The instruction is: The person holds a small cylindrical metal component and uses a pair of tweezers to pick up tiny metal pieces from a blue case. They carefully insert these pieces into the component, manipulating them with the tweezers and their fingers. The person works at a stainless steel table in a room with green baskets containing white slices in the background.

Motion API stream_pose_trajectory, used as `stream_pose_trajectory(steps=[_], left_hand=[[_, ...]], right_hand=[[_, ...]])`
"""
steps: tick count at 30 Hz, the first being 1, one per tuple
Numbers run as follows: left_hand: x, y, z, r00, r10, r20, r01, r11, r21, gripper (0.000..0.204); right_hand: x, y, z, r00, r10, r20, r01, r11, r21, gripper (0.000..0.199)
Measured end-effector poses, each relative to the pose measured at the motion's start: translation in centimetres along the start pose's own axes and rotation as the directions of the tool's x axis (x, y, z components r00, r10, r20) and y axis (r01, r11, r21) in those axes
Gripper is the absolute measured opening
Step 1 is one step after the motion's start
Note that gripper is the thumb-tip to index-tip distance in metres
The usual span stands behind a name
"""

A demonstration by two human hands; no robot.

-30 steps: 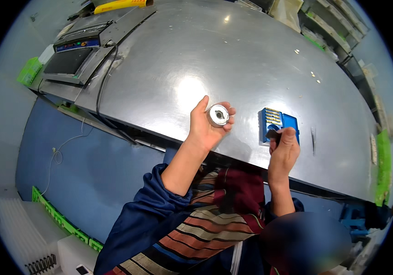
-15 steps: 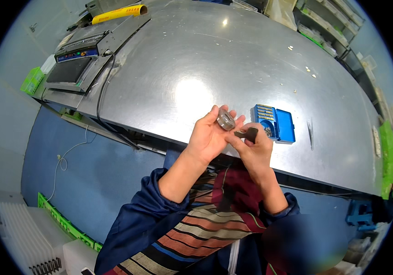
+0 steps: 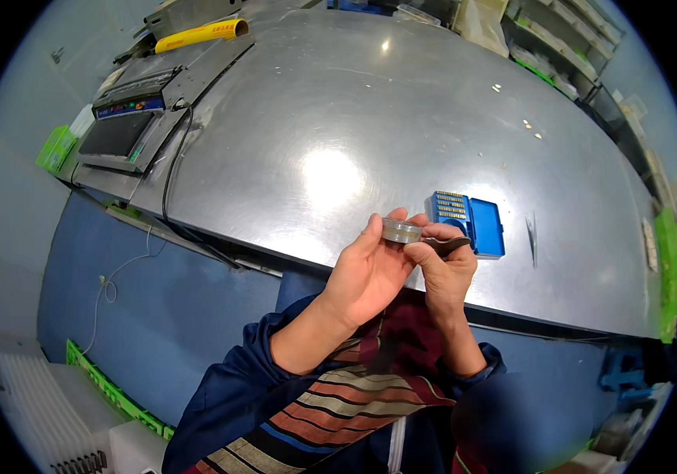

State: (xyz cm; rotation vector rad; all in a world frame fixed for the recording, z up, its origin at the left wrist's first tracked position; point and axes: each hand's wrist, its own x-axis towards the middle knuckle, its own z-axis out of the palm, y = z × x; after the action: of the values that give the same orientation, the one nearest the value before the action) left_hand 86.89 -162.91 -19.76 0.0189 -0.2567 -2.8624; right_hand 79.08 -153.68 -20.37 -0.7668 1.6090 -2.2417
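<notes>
Just over the table's near edge, my left hand (image 3: 370, 272) has its thumb and fingers around a short, round grey disc (image 3: 401, 231) with a shiny rim. My right hand (image 3: 446, 276) is closed on a dark, flat, curved piece (image 3: 452, 245), its fingertips meeting the disc's right side. Whether the dark piece is joined to the disc I cannot tell. Right behind my right hand lies an open blue plastic case (image 3: 487, 227) with rows of small brass-coloured pieces (image 3: 450, 204). My hand hides part of its round compartment. Metal tweezers (image 3: 532, 238) lie right of the case.
The steel table (image 3: 291, 118) fills the middle, with small pale flakes (image 3: 528, 125) at the right. A wrapping machine (image 3: 121, 130) with a yellow roll (image 3: 202, 35) and a black cable (image 3: 171, 170) stands at the left. A blue stool (image 3: 622, 371) is at lower right.
Both hands have come down slightly toward me. The disc has tipped from face-up in my left palm to edge-on, and my right hand has closed in against it. The view has shifted slightly.
</notes>
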Motion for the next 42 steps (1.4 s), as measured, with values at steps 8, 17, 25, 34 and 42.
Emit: stream_pose_trajectory(steps=[8,17,25,34,42], left_hand=[[0.2,0.0,-0.2,0.999,-0.034,0.010,0.034,0.997,-0.076,0.045],[0.7,0.2,-1.2,0.995,-0.067,0.071,0.075,0.991,-0.111,0.050],[0.7,0.6,-0.4,0.994,-0.107,0.031,0.110,0.987,-0.118,0.050],[0.2,1.7,-0.9,0.984,0.085,-0.155,0.003,0.870,0.493,0.041],[0.1,1.9,-1.4,0.990,0.032,-0.140,0.010,0.956,0.294,0.045]], right_hand=[[0.0,-0.1,0.4,1.000,-0.020,0.007,0.020,1.000,-0.014,0.030],[0.4,-1.1,0.5,0.995,0.018,0.103,-0.003,0.991,-0.137,0.039],[1.7,-0.8,-0.2,0.926,-0.271,0.263,0.367,0.805,-0.465,0.031],[3.1,-4.1,0.1,0.834,-0.293,0.468,0.547,0.550,-0.631,0.020],[1.2,-3.9,-2.9,0.983,0.175,0.057,-0.178,0.983,0.042,0.020]])
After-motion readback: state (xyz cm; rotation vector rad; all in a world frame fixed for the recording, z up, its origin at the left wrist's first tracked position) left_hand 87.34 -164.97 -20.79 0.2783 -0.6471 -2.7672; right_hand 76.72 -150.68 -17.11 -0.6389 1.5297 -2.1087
